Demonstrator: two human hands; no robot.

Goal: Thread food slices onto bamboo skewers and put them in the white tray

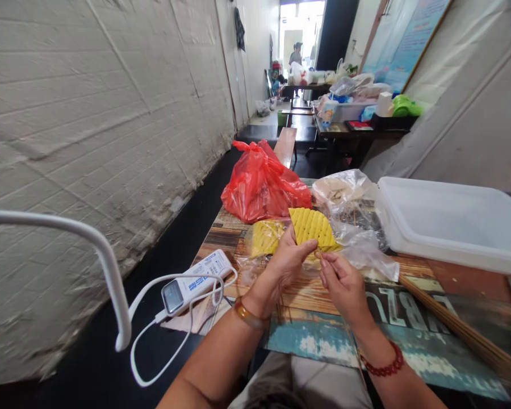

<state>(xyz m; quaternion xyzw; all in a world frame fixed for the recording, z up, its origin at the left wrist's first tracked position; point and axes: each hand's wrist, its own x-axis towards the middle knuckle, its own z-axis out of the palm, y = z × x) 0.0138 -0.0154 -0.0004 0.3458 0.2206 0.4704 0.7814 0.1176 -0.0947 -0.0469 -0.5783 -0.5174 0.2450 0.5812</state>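
Observation:
My left hand [287, 258] pinches the lower edge of a yellow ridged slab of food [313, 227], fingers closed on it. My right hand [343, 281] sits just right of it, fingers pinched together on a thin stick end [319, 254] that touches the slab. A second yellow piece [266, 236] lies in clear plastic to the left. Both wrists wear bracelets.
A red plastic bag [259, 182] sits behind the yellow pieces. Clear plastic bags [353, 216] lie to the right beside a white lidded tub [451, 221]. A bundle of bamboo skewers [455, 324] lies at right. A white power bank with cable [196, 281] rests at left. A person stands far back.

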